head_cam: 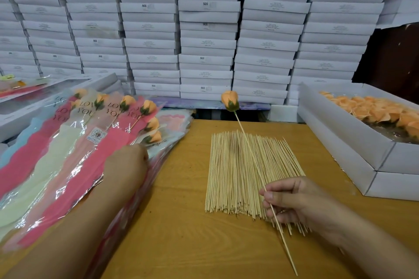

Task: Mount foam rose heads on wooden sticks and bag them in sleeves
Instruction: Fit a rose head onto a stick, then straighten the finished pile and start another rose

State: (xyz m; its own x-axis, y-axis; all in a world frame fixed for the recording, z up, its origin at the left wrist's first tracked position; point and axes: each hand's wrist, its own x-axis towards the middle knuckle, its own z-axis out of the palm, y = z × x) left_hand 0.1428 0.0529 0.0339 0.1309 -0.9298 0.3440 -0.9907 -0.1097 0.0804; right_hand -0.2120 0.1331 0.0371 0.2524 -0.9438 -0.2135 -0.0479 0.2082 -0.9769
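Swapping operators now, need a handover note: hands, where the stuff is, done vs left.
Right hand pinches a wooden stick with an orange rose head already mounted on its far tip, held up over the loose stick pile on the table.
Left hand is at the stack of sleeves on the left; its fingers are hidden, so the grip is unclear.
Done: several sleeved roses lie on that stack.
Left: sleeve the held rose, then keep mounting heads from the white box on the right.
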